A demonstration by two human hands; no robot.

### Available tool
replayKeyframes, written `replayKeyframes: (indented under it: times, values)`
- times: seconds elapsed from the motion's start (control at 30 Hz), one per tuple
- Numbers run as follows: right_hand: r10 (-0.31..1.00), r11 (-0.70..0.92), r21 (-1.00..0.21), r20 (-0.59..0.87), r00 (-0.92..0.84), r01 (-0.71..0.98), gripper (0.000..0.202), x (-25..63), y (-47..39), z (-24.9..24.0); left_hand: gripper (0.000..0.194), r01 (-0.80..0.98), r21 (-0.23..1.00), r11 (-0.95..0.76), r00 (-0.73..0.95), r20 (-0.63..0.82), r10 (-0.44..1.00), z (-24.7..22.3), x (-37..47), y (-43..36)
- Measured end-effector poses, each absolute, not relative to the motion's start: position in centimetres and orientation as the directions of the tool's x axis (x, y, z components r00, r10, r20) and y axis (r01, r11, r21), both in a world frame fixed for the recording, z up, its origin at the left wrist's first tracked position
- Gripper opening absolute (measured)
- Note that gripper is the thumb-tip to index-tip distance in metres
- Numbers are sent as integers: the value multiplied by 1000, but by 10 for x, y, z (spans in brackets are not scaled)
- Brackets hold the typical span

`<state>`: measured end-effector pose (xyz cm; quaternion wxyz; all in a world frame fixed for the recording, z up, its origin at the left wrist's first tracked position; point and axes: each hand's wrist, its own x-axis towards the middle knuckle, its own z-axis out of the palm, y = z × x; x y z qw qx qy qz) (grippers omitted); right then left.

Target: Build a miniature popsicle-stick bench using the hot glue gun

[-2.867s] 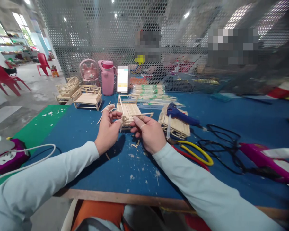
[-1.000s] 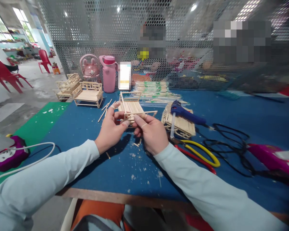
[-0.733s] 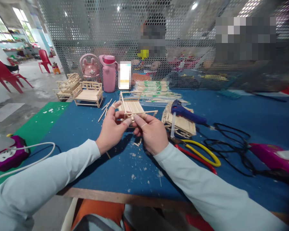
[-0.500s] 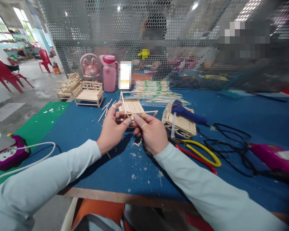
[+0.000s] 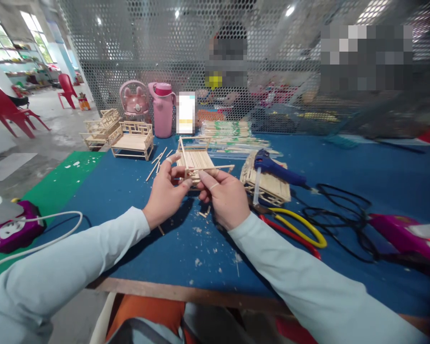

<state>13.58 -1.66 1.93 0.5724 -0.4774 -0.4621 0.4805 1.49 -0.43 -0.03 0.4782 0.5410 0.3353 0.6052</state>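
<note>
A miniature bench (image 5: 195, 158) built of thin pale sticks stands before me, its slatted seat and back rail showing. My left hand (image 5: 167, 193) is at its near left corner, thumb and fingers closed around the frame there with the index finger raised. Beside it, my right hand (image 5: 227, 195) pinches what looks like a small stick between thumb and forefinger, just under the near top rail. The fingers cover most of that piece. Bands of pale tape wrap some fingertips.
At right, a blue glue gun (image 5: 277, 168) rests on another stick piece (image 5: 268, 187), near pliers (image 5: 297, 227) with red and yellow handles. Finished benches (image 5: 132, 139) stand at left. Behind are a pink bottle (image 5: 163, 112), a phone (image 5: 186, 112) and bundled sticks (image 5: 232, 131).
My left thumb has drawn back slightly from my right thumb, leaving a small gap. The bench and the right hand are almost unmoved.
</note>
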Motion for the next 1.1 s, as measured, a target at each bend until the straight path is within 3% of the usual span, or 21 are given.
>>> replayKeyframes:
  times: [0.2,0.6,0.83,0.93,1.1]
  values:
    - [990,82,-989,67,122,-122,22,136,-16,19,56,-167,922,-349,51,362,931,-4,12,-4]
    - [989,39,-976,6,149,-215,16,144,-27,21,40,206,816,-540,-14,554,832,-3,-3,-18]
    - [996,65,-970,50,71,-234,17,149,-26,20,30,194,797,-572,34,578,816,-2,-4,-24]
    - [997,74,-973,78,-10,-218,15,152,-27,19,17,168,811,-561,67,558,827,-1,-4,-28]
    - [921,-28,-972,66,-383,-233,18,156,-32,20,15,13,879,-477,105,473,874,5,-5,-35]
